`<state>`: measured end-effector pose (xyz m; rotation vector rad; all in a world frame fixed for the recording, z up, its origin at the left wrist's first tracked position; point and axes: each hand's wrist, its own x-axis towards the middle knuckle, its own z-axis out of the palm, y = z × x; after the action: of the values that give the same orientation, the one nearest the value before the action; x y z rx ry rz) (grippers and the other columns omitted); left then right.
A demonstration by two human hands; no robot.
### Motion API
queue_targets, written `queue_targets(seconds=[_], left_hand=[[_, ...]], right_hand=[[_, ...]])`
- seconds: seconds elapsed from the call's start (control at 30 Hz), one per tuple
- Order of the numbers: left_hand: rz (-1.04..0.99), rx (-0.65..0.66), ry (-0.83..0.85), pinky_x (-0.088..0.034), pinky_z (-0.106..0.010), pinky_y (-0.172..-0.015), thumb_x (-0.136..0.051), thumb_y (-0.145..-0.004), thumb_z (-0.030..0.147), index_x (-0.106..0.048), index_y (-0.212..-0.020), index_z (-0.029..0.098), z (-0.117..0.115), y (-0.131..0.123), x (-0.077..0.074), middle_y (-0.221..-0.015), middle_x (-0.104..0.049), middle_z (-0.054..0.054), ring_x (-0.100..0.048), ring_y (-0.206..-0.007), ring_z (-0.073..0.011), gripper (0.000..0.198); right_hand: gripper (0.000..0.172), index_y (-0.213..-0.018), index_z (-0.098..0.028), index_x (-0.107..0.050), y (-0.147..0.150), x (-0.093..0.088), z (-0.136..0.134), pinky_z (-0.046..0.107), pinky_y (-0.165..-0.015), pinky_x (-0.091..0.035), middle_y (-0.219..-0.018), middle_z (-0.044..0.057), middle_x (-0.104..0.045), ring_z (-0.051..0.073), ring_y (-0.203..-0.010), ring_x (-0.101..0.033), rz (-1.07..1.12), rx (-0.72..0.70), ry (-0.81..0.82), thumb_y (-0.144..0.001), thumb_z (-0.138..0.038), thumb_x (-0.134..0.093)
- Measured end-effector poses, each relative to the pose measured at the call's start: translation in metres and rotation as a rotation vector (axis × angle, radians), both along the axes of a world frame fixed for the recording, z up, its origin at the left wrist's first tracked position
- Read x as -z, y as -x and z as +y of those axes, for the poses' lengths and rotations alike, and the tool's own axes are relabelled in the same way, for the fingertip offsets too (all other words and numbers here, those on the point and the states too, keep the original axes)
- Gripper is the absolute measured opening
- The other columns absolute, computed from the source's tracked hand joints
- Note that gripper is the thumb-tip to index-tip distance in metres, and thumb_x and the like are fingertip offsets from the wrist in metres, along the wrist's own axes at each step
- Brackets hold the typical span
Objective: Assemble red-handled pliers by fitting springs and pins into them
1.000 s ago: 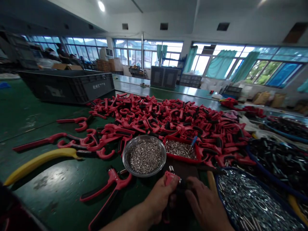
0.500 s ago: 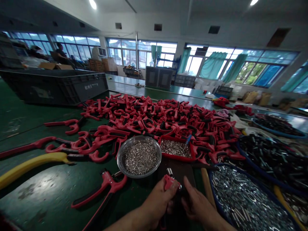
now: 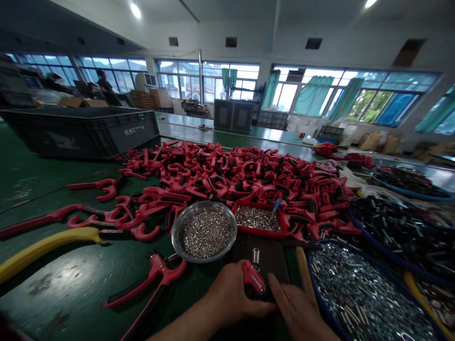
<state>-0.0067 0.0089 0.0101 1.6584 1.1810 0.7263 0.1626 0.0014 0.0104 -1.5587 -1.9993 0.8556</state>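
My left hand (image 3: pixel 236 291) is closed around a red plastic tool body (image 3: pixel 253 278) whose row of metal marks faces up. A metal coil spring (image 3: pixel 256 256) stands just beyond its upper end, over a dark flat plate (image 3: pixel 275 258). My right hand (image 3: pixel 296 308) lies close against the lower end of the red piece, one finger stretched along it; its other fingers are mostly hidden. Left of my hands lies a red and black forked tool (image 3: pixel 161 271) with a spring at its fork. A metal bowl (image 3: pixel 174 239) of small metal pieces stands ahead.
Beyond lies a big heap of red and black handles (image 3: pixel 220 168). A red tray (image 3: pixel 261 232) holds metal pins and a blue-handled tool (image 3: pixel 277 205). A blue-rimmed basket (image 3: pixel 313 274) of metal parts is at right, a yellow handle (image 3: pixel 50 246) and a grey crate (image 3: pixel 78 135) at left.
My left hand has turned the red tool body, so its marked side now faces up. My right hand has moved in against its lower end.
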Motion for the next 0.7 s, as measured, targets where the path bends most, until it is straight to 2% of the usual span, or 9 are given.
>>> queue_targets(seconds=[0.07, 0.13, 0.17, 0.23, 0.37, 0.47, 0.57, 0.63, 0.7], left_hand=[[0.092, 0.154, -0.041, -0.033, -0.018, -0.046, -0.067, -0.057, 0.049, -0.057, -0.069, 0.017, 0.0, 0.003, -0.006, -0.063, -0.056, 0.004, -0.045, -0.054, -0.0097, 0.036], [0.18, 0.309, -0.091, -0.033, -0.018, -0.045, -0.065, -0.058, 0.053, -0.058, -0.069, 0.018, 0.003, 0.005, -0.012, -0.061, -0.055, 0.004, -0.046, -0.052, -0.0099, 0.037], [0.245, 0.357, -0.131, -0.034, -0.019, -0.046, -0.064, -0.057, 0.056, -0.058, -0.069, 0.019, 0.006, 0.005, -0.015, -0.06, -0.056, 0.004, -0.048, -0.052, -0.0109, 0.039], [0.416, 0.328, -0.238, -0.038, -0.022, -0.052, -0.062, -0.054, 0.061, -0.06, -0.074, 0.019, 0.015, 0.004, -0.018, -0.065, -0.058, 0.001, -0.052, -0.057, -0.0153, 0.046], [0.71, 0.159, -0.41, -0.043, -0.037, -0.072, -0.063, -0.053, 0.062, -0.059, -0.096, 0.015, 0.034, -0.007, -0.011, -0.092, -0.059, -0.011, -0.054, -0.082, -0.0284, 0.064], [0.804, 0.145, -0.47, -0.04, -0.043, -0.083, -0.068, -0.052, 0.057, -0.054, -0.111, 0.015, 0.039, -0.015, -0.004, -0.11, -0.052, -0.014, -0.047, -0.098, -0.0317, 0.074], [0.844, 0.166, -0.447, -0.038, -0.045, -0.086, -0.067, -0.055, 0.056, -0.045, -0.122, 0.015, 0.039, -0.017, -0.006, -0.122, -0.046, -0.017, -0.041, -0.107, -0.0345, 0.082], [0.82, 0.244, -0.421, -0.038, -0.042, -0.087, -0.064, -0.06, 0.057, -0.044, -0.123, 0.014, 0.046, -0.013, -0.015, -0.122, -0.047, -0.017, -0.042, -0.108, -0.033, 0.08], [0.81, 0.251, -0.399, -0.041, -0.036, -0.084, -0.052, -0.073, 0.054, -0.049, -0.118, 0.018, 0.062, -0.009, -0.027, -0.116, -0.054, -0.011, -0.049, -0.103, -0.0271, 0.059]], right_hand=[[0.031, -0.1, -0.018, -0.058, -0.012, -0.013, 0.006, 0.038, -0.078, -0.046, -0.099, 0.011, -0.063, 0.023, -0.094, -0.057, -0.19, -0.107, -0.298, -0.084, -0.032, -0.036], [0.039, -0.12, -0.019, -0.045, -0.024, -0.021, 0.014, 0.036, -0.084, -0.045, -0.116, 0.01, -0.056, 0.021, -0.106, -0.051, -0.372, -0.3, -0.528, -0.081, -0.018, -0.038], [0.043, -0.121, -0.02, -0.043, -0.029, -0.023, 0.019, 0.033, -0.082, -0.046, -0.115, 0.009, -0.056, 0.019, -0.104, -0.052, -0.429, -0.391, -0.558, -0.079, -0.012, -0.039], [0.04, -0.112, -0.02, -0.05, -0.035, -0.019, 0.027, 0.029, -0.074, -0.049, -0.102, 0.007, -0.063, 0.018, -0.092, -0.059, -0.517, -0.475, -0.555, -0.076, -0.007, -0.041], [0.018, -0.094, -0.018, -0.056, -0.033, 0.001, 0.034, 0.03, -0.059, -0.049, -0.082, 0.006, -0.064, 0.02, -0.072, -0.062, -0.683, -0.297, -0.549, -0.079, -0.013, -0.046], [0.016, -0.087, -0.017, -0.057, -0.027, 0.011, 0.03, 0.032, -0.055, -0.048, -0.074, 0.006, -0.063, 0.022, -0.067, -0.062, -0.753, -0.201, -0.558, -0.081, -0.015, -0.043], [0.017, -0.09, -0.017, -0.058, -0.029, 0.011, 0.025, 0.032, -0.051, -0.049, -0.074, 0.007, -0.064, 0.022, -0.062, -0.063, -0.764, -0.149, -0.546, -0.081, -0.02, -0.045], [0.024, -0.097, -0.016, -0.058, -0.039, 0.009, 0.021, 0.033, -0.049, -0.05, -0.078, 0.009, -0.067, 0.022, -0.061, -0.064, -0.734, -0.11, -0.545, -0.081, -0.03, -0.047], [0.029, -0.095, -0.017, -0.059, -0.055, 0.008, 0.015, 0.033, -0.046, -0.05, -0.077, 0.01, -0.068, 0.023, -0.056, -0.064, -0.701, -0.039, -0.533, -0.082, -0.037, -0.043]])
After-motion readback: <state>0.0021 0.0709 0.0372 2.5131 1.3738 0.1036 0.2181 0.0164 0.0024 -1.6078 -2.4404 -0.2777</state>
